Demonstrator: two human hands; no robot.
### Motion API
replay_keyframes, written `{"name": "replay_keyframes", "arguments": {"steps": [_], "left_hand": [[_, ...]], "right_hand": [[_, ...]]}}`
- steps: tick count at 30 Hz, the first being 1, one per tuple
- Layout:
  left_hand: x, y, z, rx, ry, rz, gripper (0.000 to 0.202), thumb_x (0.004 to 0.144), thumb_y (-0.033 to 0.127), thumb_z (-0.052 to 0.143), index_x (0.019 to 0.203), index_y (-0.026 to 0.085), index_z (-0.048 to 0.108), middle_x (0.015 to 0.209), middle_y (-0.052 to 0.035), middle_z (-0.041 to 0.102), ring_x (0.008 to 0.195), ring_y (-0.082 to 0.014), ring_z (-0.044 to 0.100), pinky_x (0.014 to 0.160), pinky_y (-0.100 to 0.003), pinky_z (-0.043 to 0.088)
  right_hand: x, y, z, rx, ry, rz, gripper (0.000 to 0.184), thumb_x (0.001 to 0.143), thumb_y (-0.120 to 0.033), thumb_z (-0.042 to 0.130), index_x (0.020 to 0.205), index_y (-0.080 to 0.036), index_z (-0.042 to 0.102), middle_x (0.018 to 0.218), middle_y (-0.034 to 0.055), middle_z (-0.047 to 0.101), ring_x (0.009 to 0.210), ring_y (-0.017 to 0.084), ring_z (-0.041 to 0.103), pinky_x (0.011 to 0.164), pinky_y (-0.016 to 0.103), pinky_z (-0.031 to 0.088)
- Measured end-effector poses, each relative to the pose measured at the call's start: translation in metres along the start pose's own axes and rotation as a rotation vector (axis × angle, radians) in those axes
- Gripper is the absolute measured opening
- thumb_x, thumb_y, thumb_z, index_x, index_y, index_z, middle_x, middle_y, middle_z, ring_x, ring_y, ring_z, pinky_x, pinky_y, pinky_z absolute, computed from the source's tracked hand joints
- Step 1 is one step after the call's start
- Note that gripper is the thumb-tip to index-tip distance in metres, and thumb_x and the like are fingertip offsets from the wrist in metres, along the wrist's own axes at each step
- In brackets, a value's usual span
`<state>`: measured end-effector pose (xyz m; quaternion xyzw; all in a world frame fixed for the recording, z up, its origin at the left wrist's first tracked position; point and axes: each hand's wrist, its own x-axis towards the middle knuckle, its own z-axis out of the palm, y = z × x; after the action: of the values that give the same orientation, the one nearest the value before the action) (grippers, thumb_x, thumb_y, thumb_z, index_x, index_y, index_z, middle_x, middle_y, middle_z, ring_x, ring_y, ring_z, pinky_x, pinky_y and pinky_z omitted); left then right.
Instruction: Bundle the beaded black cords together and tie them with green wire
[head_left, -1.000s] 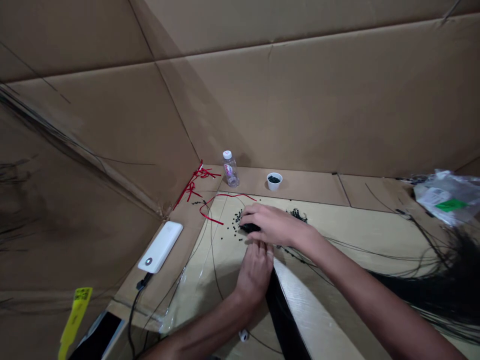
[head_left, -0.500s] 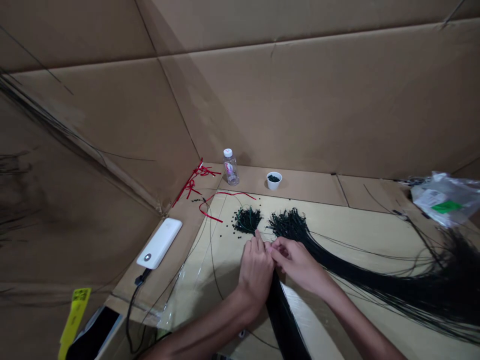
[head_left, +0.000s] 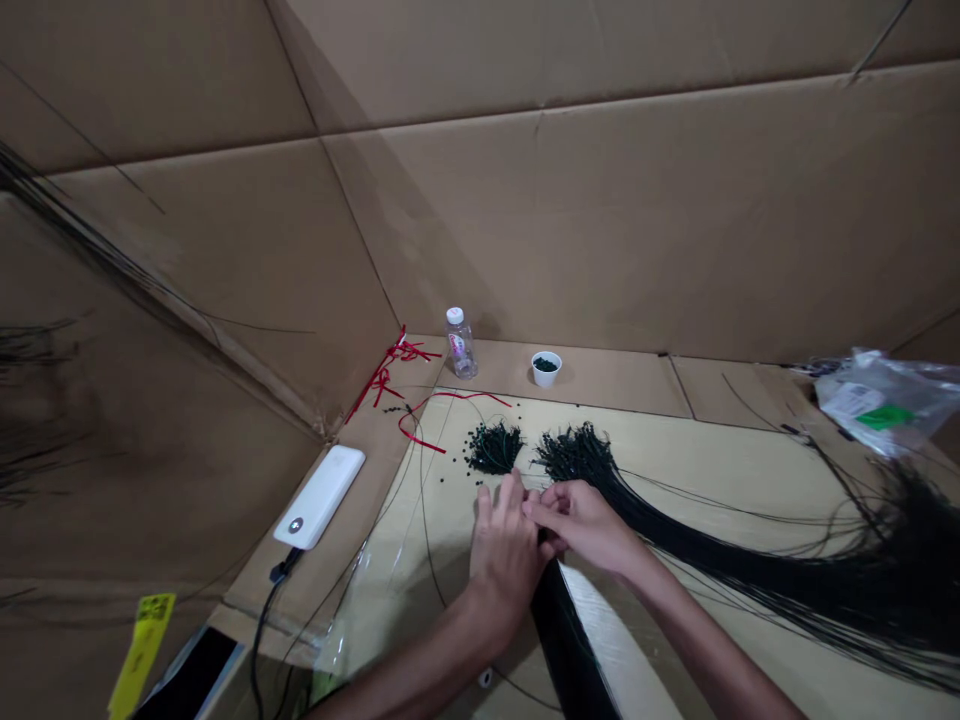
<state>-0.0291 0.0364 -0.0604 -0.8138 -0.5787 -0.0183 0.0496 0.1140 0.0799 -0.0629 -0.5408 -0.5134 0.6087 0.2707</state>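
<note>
A bundle of thin black strands [head_left: 564, 640] runs up from the bottom edge to my hands. My left hand [head_left: 504, 535] lies over its upper part, back of the hand upward, fingers bent around it. Close against it, my right hand [head_left: 589, 520] pinches thumb and forefinger together; whatever sits between the tips is too small to make out. Just beyond my left fingertips is a cluster of dark green beaded ends [head_left: 495, 448], with loose beads scattered to its left. A second black strand bundle [head_left: 675, 530] curves away on the right, its knotted ends [head_left: 576, 452] near my right hand.
Behind stand a clear bottle [head_left: 461, 345] and a white cup [head_left: 546, 369] of dark green bits. Red ribbon [head_left: 424, 440] lies at the left, near a white power bank [head_left: 320, 497] with a cable. A plastic bag [head_left: 877, 400] sits far right. Cardboard walls [head_left: 600, 230] enclose the table.
The view has tilted up slightly, so things sit a little lower. My left fingers have spread somewhat, and my right fingertips have shifted closer over the left hand.
</note>
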Motion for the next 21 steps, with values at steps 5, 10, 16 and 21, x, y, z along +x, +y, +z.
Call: {"name": "replay_keyframes", "arguments": {"steps": [5,10,16,21], "left_hand": [[-0.001,-0.001,0.003,-0.009,0.002,-0.035,0.063,0.093,0.062,0.074,0.137,0.016,0.072,0.152,-0.0209,0.064,0.143,-0.0389,0.054,0.116,-0.059,0.044],[0.0,-0.005,-0.006,0.027,-0.006,-0.009,0.071,0.089,0.067,0.075,0.134,0.013,0.074,0.151,-0.0252,0.064,0.145,-0.0445,0.053,0.121,-0.066,0.038],[-0.002,-0.014,-0.018,-0.078,-0.016,-0.013,0.078,0.087,0.08,0.066,0.132,0.016,0.073,0.152,-0.0249,0.063,0.146,-0.0471,0.051,0.123,-0.072,0.03],[-0.001,-0.038,-0.036,-0.129,-0.096,0.08,0.088,0.086,0.089,0.056,0.133,0.017,0.07,0.151,-0.0248,0.064,0.148,-0.0504,0.048,0.125,-0.074,0.024]], "right_hand": [[0.002,0.002,0.001,0.092,-0.066,0.039,0.052,0.074,-0.067,0.077,0.076,-0.015,0.07,0.072,0.0074,0.074,0.061,0.018,0.067,0.058,0.029,0.053],[-0.002,-0.002,0.002,0.136,-0.061,0.051,0.049,0.075,-0.064,0.078,0.073,-0.017,0.066,0.067,0.0046,0.071,0.053,0.014,0.06,0.057,0.029,0.051],[-0.009,-0.003,-0.003,0.139,0.014,-0.055,0.04,0.081,-0.058,0.075,0.075,-0.02,0.065,0.069,0.0016,0.067,0.059,0.015,0.053,0.054,0.026,0.043],[-0.017,0.0,-0.006,0.179,0.075,-0.16,0.041,0.087,-0.059,0.074,0.076,-0.022,0.064,0.076,0.003,0.069,0.069,0.018,0.059,0.067,0.031,0.048]]}}
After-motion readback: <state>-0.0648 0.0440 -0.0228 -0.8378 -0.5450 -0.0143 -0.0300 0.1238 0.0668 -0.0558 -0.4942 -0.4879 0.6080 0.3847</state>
